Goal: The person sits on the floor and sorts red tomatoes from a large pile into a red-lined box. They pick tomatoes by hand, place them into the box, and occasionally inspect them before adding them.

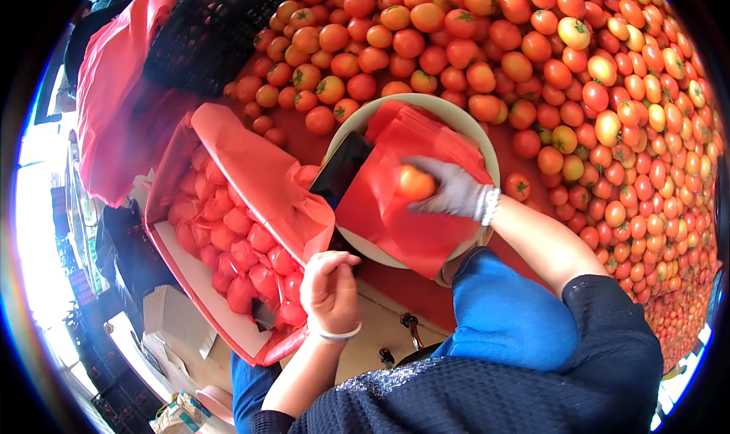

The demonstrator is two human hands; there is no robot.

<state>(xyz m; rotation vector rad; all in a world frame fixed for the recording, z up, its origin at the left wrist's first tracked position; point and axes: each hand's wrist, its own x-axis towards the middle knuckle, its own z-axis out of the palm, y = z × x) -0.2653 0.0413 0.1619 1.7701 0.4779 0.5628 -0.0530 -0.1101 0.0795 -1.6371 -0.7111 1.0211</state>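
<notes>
My right hand (450, 189), in a pale glove, grips a tomato (416, 183) over red wrapping sheets (370, 217). The sheets lie stacked in a round cream basin (491, 149), with a dark flat object, possibly a phone (341, 166), at their left edge. My left hand (329, 288) is bare, its fingers curled at the near right edge of a box; whether it pinches the red liner (251, 172) there is hard to tell. Inside the box (199, 294) sit many red-wrapped round items (239, 223). The liner is folded partly over them.
A large heap of loose tomatoes (599, 97) spreads on a red surface beyond the basin and to the right. A black plastic crate (199, 40) and a pink-red sheet (114, 92) stand at the upper left. Cardboard (177, 320) lies at the lower left.
</notes>
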